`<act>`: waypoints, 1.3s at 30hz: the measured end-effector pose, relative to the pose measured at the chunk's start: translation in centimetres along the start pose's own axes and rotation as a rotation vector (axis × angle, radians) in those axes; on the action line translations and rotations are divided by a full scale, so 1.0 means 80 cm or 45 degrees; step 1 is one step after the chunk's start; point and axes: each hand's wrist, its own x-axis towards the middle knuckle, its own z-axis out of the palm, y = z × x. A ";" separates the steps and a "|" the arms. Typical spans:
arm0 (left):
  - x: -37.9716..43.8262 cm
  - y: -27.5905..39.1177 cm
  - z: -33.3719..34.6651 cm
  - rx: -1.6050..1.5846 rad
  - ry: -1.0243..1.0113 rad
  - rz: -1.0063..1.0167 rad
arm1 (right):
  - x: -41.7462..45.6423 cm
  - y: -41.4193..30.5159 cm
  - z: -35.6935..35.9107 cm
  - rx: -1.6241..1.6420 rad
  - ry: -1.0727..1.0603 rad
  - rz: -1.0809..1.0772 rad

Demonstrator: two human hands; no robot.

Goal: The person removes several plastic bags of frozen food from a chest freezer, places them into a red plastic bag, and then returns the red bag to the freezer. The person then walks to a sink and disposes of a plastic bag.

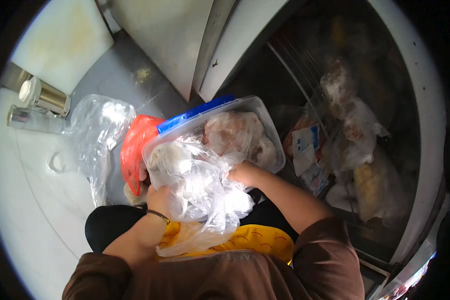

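A crumpled clear plastic bag (200,187) lies bunched over the near side of a translucent plastic tub (273,131), its loose end trailing over my lap. My left hand (159,197) grips the bag's left side, the fingertips partly hidden by glare and film. At the tub's near right edge, my right hand (245,173) clutches the gathered plastic. Behind it in the tub sits a plastic-wrapped pinkish lump (232,131), seemingly frozen meat. A blue strip (195,112), perhaps the tub's lid, runs along the far rim. Against the tub's left side rests a red plastic bag (138,150).
To the right gapes a freezer compartment with a wire rack (296,75), bagged frozen food (360,131) and a bag of yellowish pieces (369,183). A large clear bag (97,127) lies at left, near a metal canister with a white lid (47,95). Grey floor tiles (135,71) show beyond.
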 end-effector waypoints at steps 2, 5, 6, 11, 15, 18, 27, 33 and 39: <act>-0.001 0.012 0.005 -0.063 0.070 0.070 | 0.010 0.016 0.020 0.319 -0.071 0.067; 0.030 0.006 -0.023 0.135 0.158 0.092 | 0.015 0.005 0.025 0.589 -0.181 0.110; 0.031 0.011 -0.027 0.094 0.240 0.096 | 0.001 -0.027 0.002 0.687 -0.292 0.139; 0.060 0.015 -0.043 0.027 0.258 0.156 | 0.003 -0.044 -0.008 0.995 -0.394 0.152; 0.063 0.034 -0.043 0.330 0.323 0.207 | 0.024 -0.016 0.006 1.289 -0.646 0.117; 0.080 0.026 -0.067 0.368 0.338 0.234 | 0.031 -0.028 0.010 1.394 -0.681 0.120; 0.074 0.033 -0.043 0.494 0.415 0.341 | 0.049 -0.022 0.008 1.365 -0.861 0.019; 0.091 0.009 -0.044 0.511 0.461 0.452 | 0.055 -0.019 0.006 1.259 -0.833 -0.059; 0.113 0.002 -0.073 0.860 0.280 0.342 | 0.030 -0.027 0.006 0.780 -0.258 -0.122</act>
